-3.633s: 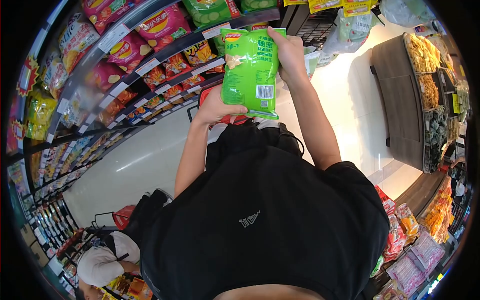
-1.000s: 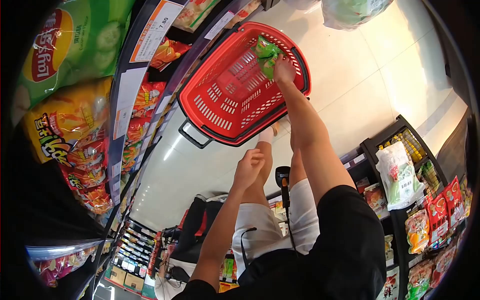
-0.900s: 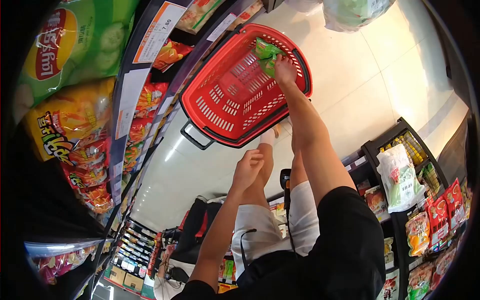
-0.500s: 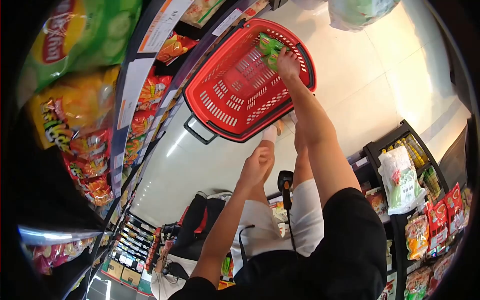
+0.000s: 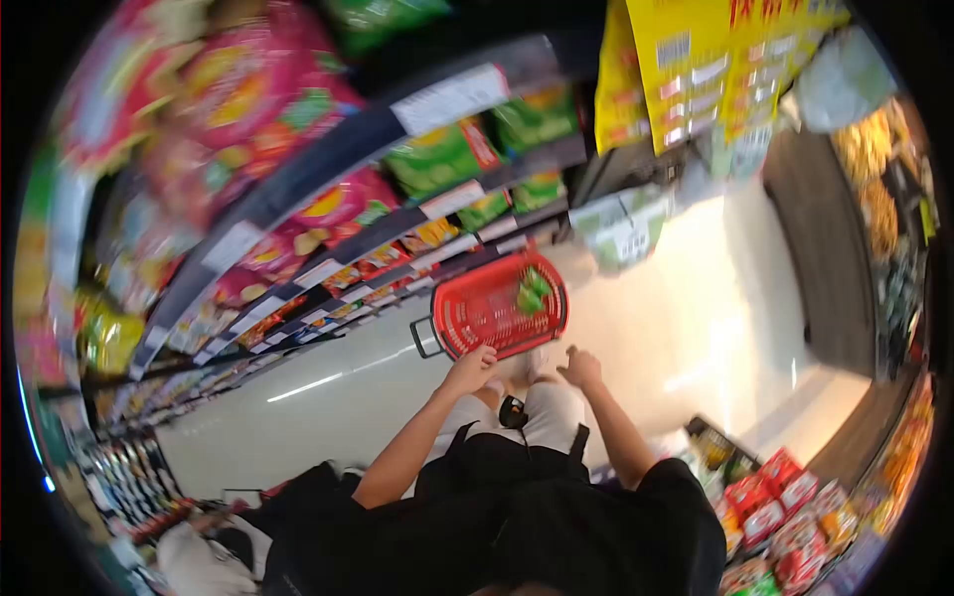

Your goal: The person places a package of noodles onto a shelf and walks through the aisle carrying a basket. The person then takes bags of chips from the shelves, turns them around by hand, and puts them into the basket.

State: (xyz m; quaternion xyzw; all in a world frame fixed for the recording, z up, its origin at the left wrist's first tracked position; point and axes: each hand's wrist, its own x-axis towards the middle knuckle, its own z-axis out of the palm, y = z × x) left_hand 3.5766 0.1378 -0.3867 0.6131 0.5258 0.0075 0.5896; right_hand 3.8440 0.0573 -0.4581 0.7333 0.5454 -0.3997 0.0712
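A red shopping basket [image 5: 459,316] with slotted sides and a black handle stands on the floor in front of my feet. Inside it, toward the right, lies green snack packaging [image 5: 534,290]; I cannot tell if it is one bag or two. My left hand [image 5: 471,371] hovers over the basket's near edge as I see it, fingers loosely bent and nothing visible in them. To the right of the basket, my right hand [image 5: 580,368] hangs in the air, empty, with thumb and fingers apart.
Shelves of snack bags [image 5: 437,159] with price labels run along the left. Yellow hanging packets [image 5: 686,79] are at the top right. Wrapped bags [image 5: 621,228] stand beyond the basket. Red packets [image 5: 770,497] fill a display at lower right. Another person [image 5: 214,551] is at lower left.
My right hand has left the green packaging in the basket and drawn back toward me. My view has risen and turned, so the basket looks smaller and farther off.
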